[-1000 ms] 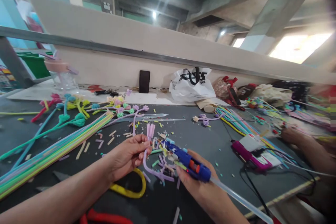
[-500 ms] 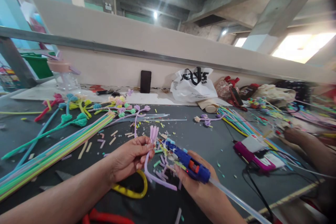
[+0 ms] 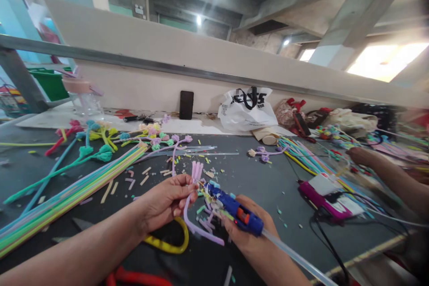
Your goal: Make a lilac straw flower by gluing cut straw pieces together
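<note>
Between thumb and fingers, my left hand (image 3: 169,199) pinches a bundle of short purple pipe cleaner pieces (image 3: 197,171), upright, with a longer purple pipe cleaner stem (image 3: 203,234) bending down and to the right below it. My right hand (image 3: 250,232) is wrapped round a blue glue gun (image 3: 231,203), a clear glue stick (image 3: 295,257) sticking out of its back end. The gun's nozzle points left, close by the bundle at my left fingertips; I cannot tell whether it touches. Cut purple pieces (image 3: 206,222) lie beneath the nozzle.
Scissors with yellow (image 3: 170,246) and red handles (image 3: 137,277) lie near me. Long pastel pipe cleaners (image 3: 73,201) and finished flowers (image 3: 103,153) are at left. A purple glue gun (image 3: 326,201) with a black cord lies right, near another person's hand (image 3: 358,156). A phone (image 3: 186,105) leans at the back.
The blue glue gun and my right hand have shifted slightly left, bringing the nozzle nearer the bundle. My left hand stays almost still. The other person's hand has moved left and up.
</note>
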Demonstrator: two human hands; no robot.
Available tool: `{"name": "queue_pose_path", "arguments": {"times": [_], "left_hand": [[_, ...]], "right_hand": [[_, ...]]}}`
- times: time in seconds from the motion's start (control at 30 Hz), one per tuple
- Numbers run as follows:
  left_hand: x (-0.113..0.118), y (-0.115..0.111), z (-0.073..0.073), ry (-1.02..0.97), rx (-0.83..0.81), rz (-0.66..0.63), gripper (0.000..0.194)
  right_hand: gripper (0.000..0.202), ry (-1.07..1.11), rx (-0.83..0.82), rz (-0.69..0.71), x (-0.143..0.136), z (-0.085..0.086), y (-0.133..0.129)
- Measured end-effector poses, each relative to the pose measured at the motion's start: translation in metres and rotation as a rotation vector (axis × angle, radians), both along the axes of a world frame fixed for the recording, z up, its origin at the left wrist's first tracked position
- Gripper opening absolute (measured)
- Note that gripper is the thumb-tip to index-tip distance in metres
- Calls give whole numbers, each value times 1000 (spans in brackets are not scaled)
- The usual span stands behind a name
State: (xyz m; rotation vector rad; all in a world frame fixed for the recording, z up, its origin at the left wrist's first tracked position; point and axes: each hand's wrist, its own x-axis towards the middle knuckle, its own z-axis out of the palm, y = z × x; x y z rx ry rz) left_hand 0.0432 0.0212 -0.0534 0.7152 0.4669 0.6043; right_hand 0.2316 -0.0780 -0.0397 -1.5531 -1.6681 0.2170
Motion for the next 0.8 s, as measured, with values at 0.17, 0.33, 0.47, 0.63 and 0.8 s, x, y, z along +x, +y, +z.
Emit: {"name": "queue_pose_path", "arguments": {"times": [0.17, 0.33, 0.47, 0.63, 0.8], "left_hand": [[0, -1, 2, -4, 6, -6, 16], [0, -2, 1, -17, 46, -17, 15], [-1, 0, 0, -13, 36, -15, 16], [-1, 0, 1, -2, 27, 18, 19], [-1, -1, 0, -19, 52, 10, 18]], "right_hand": [[6, -22, -11, 8, 2, 1, -2], [7, -24, -17, -23, 6, -7, 0], [4, -29, -67, 29, 5, -7, 1], [5, -15, -115, 59, 4, -3, -1], [3, -10, -108, 40, 3, -3, -1]]}}
